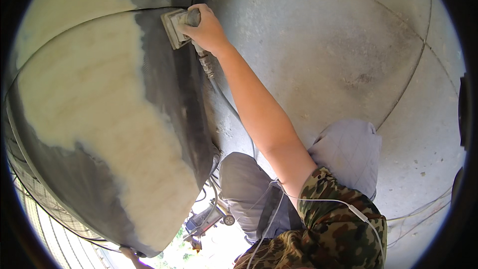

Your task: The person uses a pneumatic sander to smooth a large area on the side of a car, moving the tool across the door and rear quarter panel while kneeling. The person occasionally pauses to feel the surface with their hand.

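My right hand point(205, 30) is wrapped round an air sander point(174, 29) with a square, pale pad. The pad lies against the dark grey band along the lower part of a car body panel point(89, 79), close to a seam. That panel is patchy, with cream-yellow filler in the middle and dark grey around it. From the sander a metal hose fitting point(206, 66) leads to a grey hose point(229, 104) running under my forearm. At the panel's near end, only a bit of my left hand point(130, 257) shows by its edge; the fingers are hidden.
Grey concrete floor point(348, 45) with dark joint lines spreads to the right. My bent knees point(244, 179) are close to the panel. A white cable point(328, 200) crosses my camouflage sleeve. Below the panel stands a small wheeled device point(206, 219) beside hoses.
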A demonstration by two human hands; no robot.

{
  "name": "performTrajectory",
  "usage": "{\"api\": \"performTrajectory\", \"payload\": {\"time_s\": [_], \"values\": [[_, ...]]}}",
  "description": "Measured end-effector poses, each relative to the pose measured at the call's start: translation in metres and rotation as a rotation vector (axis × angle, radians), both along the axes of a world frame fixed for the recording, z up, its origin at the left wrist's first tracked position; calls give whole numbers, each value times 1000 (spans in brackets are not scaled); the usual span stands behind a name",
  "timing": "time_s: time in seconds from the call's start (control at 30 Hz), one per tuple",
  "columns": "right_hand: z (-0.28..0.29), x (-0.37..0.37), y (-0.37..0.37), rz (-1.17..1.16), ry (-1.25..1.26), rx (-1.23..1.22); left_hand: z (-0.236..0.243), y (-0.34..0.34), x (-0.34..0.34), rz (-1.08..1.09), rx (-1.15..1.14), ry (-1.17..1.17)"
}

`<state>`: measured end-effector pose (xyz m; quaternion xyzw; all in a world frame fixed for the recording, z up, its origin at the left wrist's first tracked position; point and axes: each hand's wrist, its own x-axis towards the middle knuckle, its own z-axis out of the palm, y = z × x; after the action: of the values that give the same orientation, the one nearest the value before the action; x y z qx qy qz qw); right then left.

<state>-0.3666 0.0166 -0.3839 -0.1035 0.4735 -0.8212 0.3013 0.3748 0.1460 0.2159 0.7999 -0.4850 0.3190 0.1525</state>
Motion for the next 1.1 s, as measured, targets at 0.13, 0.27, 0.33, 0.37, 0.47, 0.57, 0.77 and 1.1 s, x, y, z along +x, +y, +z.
{"api": "performTrajectory", "payload": {"time_s": [0.13, 0.27, 0.33, 0.37, 0.47, 0.57, 0.77, 1.1], "values": [[3, 3, 10, 32, 31, -35, 0, 0, -1, 12, 8, -8], [6, 1, 9, 27, 74, -45, -2, 2, 0, 26, 7, -6], [7, 0, 7, 29, 76, -53, -1, 3, 1, 24, 5, -8], [7, 1, 7, 18, 71, -61, -1, 3, 1, 23, 1, -9], [4, 8, 13, 51, 43, -60, 3, 4, 1, 21, -2, -13], [2, 19, 24, 77, 28, -53, 6, 8, 2, 21, -9, -11], [2, 24, 13, -19, 23, -38, 14, 19, 10, 28, -7, -24], [-22, 141, 49, -38, -22, 144, 18, 23, 9, 55, 2, -42]]}}
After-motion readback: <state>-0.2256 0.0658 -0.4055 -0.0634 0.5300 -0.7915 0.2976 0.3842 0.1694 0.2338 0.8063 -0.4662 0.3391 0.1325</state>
